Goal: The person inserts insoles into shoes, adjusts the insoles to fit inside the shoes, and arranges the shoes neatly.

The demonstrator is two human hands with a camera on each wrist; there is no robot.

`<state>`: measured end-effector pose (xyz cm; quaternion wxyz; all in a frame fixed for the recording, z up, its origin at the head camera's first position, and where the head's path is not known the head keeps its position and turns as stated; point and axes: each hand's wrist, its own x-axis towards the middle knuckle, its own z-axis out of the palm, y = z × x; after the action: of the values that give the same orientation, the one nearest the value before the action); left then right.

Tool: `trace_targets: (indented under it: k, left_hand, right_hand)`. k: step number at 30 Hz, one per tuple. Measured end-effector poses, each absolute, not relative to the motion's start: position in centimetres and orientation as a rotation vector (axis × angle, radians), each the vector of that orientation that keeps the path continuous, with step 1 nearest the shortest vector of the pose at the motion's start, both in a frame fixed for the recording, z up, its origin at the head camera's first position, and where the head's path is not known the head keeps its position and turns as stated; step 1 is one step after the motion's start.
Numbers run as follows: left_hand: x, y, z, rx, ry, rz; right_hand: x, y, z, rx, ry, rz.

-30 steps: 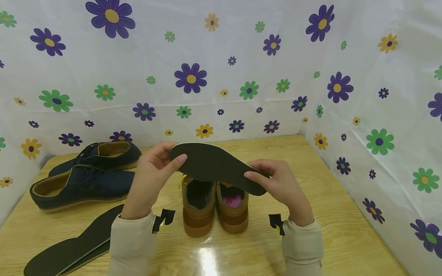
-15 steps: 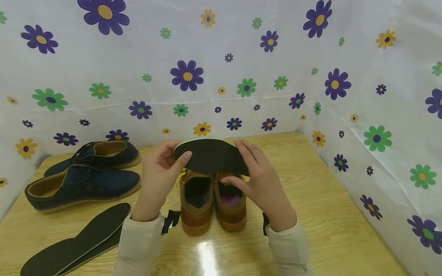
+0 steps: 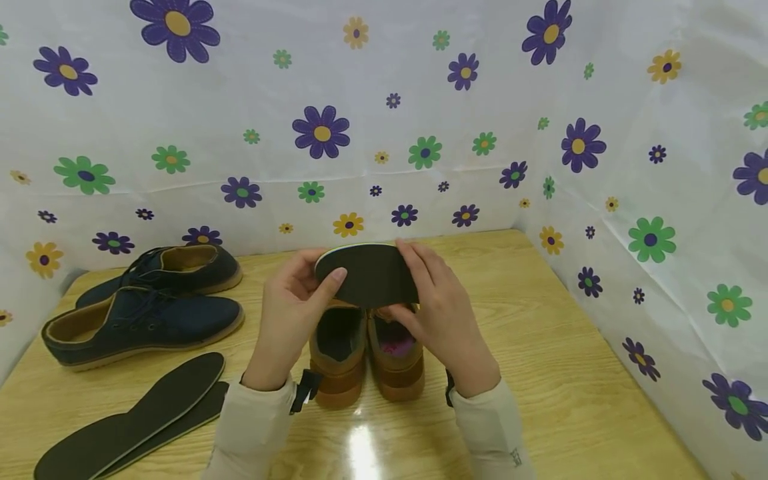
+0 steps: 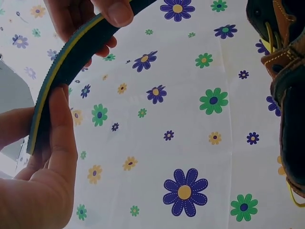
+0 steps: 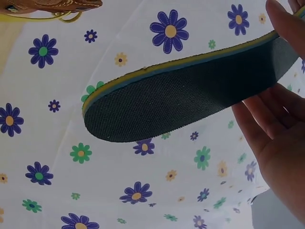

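Note:
A black insole (image 3: 372, 275) with a yellow and blue layered edge (image 5: 157, 71) is held up between both hands. My left hand (image 3: 288, 310) pinches its left end, thumb on the dark face and fingers behind. My right hand (image 3: 445, 310) grips it farther right, fingers over the upper edge and thumb low; that end is hidden behind the hand. In the left wrist view the insole (image 4: 62, 62) looks bent in a curve. Below and behind it stand two brown shoes, the left one (image 3: 338, 380) dark inside, the right one (image 3: 396, 380) with a pink patch (image 3: 397, 348) inside.
Two navy lace-up shoes, a front one (image 3: 180, 320) and a rear one (image 3: 201, 267), stand at the left on the wooden table (image 3: 558, 393). Two more black insoles (image 3: 129, 427) lie overlapped at the front left. A flowered white sheet (image 3: 360, 87) covers the back and right side.
My right hand has slid left from the insole's right tip, its fingers now over the top edge. The hands are closer together and the insole shows shorter. The head view has shifted slightly.

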<state>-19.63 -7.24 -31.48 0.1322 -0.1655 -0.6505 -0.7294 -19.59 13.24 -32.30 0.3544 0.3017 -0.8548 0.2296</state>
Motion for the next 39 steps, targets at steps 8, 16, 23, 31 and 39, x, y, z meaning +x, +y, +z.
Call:
trace_targets:
  k: [8, 16, 23, 31, 39]
  left_hand:
    - [-19.7, -6.6, -31.8, -0.581, -2.082, -1.885]
    - [-20.8, -6.7, -32.2, -0.812, -2.302, -1.236]
    - [-22.2, -4.4, -33.5, -1.135, -2.404, -0.378]
    - [-23.8, -1.6, -35.3, -1.235, -2.499, 0.454]
    - [-24.8, -1.3, -36.9, -1.225, -2.442, 0.548]
  right_hand:
    - [-19.8, 14.7, -32.3, 0.717, -2.214, 0.691]
    - [-20.0, 16.4, -31.8, 0.476, -2.142, 0.966]
    - [-19.5, 17.2, -31.2, 0.233, -1.982, 1.402]
    - [-18.9, 17.5, -30.4, -0.075, -1.946, 1.705]
    - [-18.5, 18.5, -30.2, -0.226, -2.024, 1.742]
